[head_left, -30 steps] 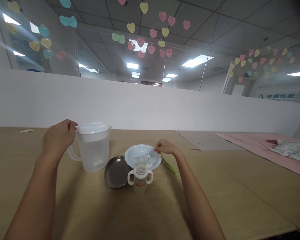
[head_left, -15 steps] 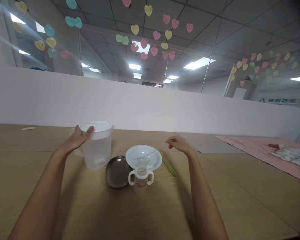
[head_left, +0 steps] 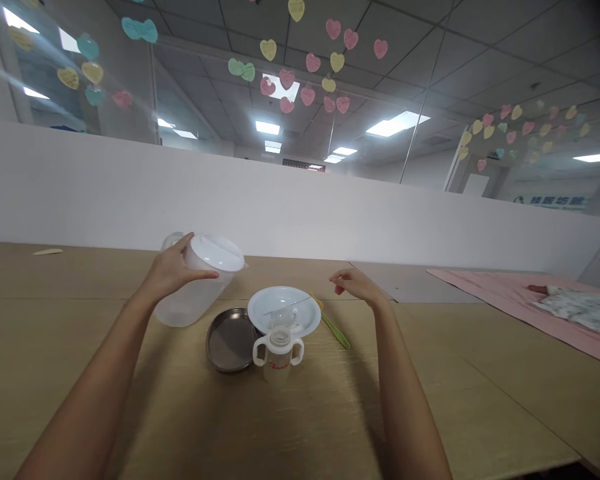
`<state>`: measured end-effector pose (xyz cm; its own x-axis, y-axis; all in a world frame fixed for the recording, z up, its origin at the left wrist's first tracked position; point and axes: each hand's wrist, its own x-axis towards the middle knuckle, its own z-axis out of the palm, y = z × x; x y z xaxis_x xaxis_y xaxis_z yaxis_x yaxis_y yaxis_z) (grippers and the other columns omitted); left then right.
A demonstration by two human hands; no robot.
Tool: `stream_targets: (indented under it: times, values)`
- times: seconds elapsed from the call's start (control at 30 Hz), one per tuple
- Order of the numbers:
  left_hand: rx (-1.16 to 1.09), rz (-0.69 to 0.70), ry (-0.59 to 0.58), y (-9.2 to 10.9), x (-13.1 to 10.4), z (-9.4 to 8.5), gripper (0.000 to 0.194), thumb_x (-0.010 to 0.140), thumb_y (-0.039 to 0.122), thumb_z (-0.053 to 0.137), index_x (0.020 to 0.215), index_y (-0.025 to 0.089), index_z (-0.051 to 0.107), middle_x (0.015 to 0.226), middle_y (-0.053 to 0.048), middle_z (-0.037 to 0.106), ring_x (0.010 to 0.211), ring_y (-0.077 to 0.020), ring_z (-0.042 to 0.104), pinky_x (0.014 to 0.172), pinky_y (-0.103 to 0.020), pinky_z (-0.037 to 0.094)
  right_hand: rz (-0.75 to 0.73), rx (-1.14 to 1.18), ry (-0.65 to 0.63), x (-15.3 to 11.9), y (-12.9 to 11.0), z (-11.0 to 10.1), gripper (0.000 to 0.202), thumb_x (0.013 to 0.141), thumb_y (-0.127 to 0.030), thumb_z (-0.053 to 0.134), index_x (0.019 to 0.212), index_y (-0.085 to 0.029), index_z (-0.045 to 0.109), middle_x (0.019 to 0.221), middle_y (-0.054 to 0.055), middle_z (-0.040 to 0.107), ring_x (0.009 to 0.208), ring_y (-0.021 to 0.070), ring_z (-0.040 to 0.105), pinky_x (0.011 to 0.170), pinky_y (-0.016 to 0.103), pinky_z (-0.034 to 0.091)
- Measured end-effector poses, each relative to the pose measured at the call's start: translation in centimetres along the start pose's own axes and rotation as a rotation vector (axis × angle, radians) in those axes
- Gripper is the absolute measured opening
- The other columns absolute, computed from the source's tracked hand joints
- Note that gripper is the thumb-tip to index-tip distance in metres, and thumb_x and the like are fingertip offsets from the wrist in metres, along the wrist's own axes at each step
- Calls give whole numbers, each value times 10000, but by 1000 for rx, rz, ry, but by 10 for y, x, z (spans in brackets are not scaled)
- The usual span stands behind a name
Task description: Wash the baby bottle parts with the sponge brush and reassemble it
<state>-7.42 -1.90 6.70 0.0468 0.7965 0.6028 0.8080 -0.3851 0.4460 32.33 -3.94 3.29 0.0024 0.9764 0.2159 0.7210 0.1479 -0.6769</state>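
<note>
Pitcher: translucent, with a white lid; the pitcher stands tilted over the left part of the counter, its lidded top leaning right and its handle up behind the hand.
Left hand: the left hand is clasped around the pitcher's upper body, thumb laid across the near side just below the lid, fingers over the upper side.
Metal dish: dark and shallow, the metal dish lies to the pitcher's right, nearer the viewer.
Bowl: the white bowl sits right of the dish; a thin rod lies slanting across it, with small clear and white parts inside.
Bottle: the two-handled bottle stands upright in front of the bowl, its mouth uncovered, red lettering on its side.
Green handle: a green-handled utensil with a yellow upper part lies just right of the bowl.
Right hand: the right hand hovers beyond that utensil, holding nothing visible, fingers loosely bent and slightly apart.
Far right: a patterned cloth on a pink cloth.
Behind: a white wall below glass bearing heart-shaped notes.
</note>
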Motion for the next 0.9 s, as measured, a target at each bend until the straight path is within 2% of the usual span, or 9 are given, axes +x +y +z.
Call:
stream_targets:
  times: [0.17, 0.27, 0.6, 0.9]
  values:
    - [75, 254, -24, 17, -2, 8, 1012, 462, 507, 740, 1339, 215, 329, 1303, -110, 469, 1171, -356, 425, 947, -387, 356, 5, 12, -16, -1, -1, 0, 247, 769, -304, 491, 888, -128, 617, 727, 66, 657, 695, 134, 593, 614, 222, 410]
    - [45, 344, -50, 22, -3, 10, 983, 475, 505, 729, 1333, 230, 335, 1316, -88, 457, 1175, -344, 424, 950, -377, 356, 1, 15, -18, -1, -1, -1, 249, 777, -302, 488, 898, -126, 616, 723, 65, 658, 695, 132, 593, 616, 218, 411]
    - [-5, 405, -193, 43, -10, 2, 948, 515, 561, 684, 1337, 276, 307, 1354, -46, 414, 1215, -346, 370, 965, -402, 339, 35, -7, -60, -1, -1, 0, 215, 782, -293, 508, 878, -133, 616, 725, 59, 667, 678, 129, 598, 592, 207, 412]
    - [-5, 409, -221, 49, -13, -1, 938, 526, 562, 671, 1341, 288, 296, 1362, -43, 405, 1222, -349, 362, 951, -405, 352, 33, -29, -67, 3, 2, 2, 224, 798, -281, 488, 898, -123, 611, 743, 68, 672, 676, 121, 601, 600, 195, 421]
